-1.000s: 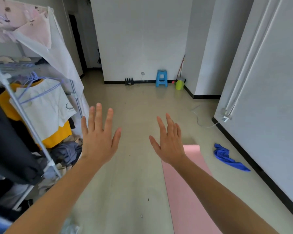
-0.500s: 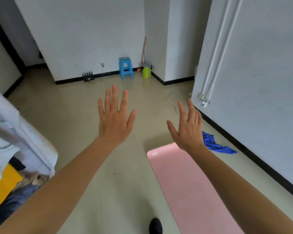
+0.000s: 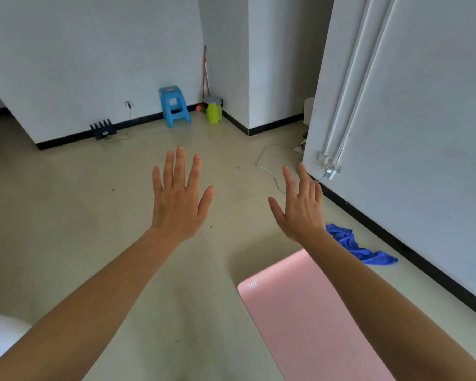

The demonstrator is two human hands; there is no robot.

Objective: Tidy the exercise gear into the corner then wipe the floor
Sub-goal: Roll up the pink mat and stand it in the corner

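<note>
A pink exercise mat [image 3: 308, 325] lies unrolled on the beige floor at the lower right, partly under my right forearm. A crumpled blue cloth [image 3: 352, 246] lies on the floor beside the right wall. My left hand [image 3: 179, 199] is held out in the air with fingers spread and straight, holding nothing. My right hand [image 3: 300, 210] is likewise raised with fingers extended, above the floor just beyond the mat's far end, empty.
A blue plastic stool [image 3: 174, 105] and a green bin [image 3: 213, 111] with a broom stand in the far corner. A black rack [image 3: 102, 129] sits by the back wall. A white cable [image 3: 270, 171] runs across the floor near the wall pipes [image 3: 327, 163].
The view has swung right: the clothes rack has left the frame at the left. The far corner, mat and cloth now sit more centrally. Both hands stay raised and spread.
</note>
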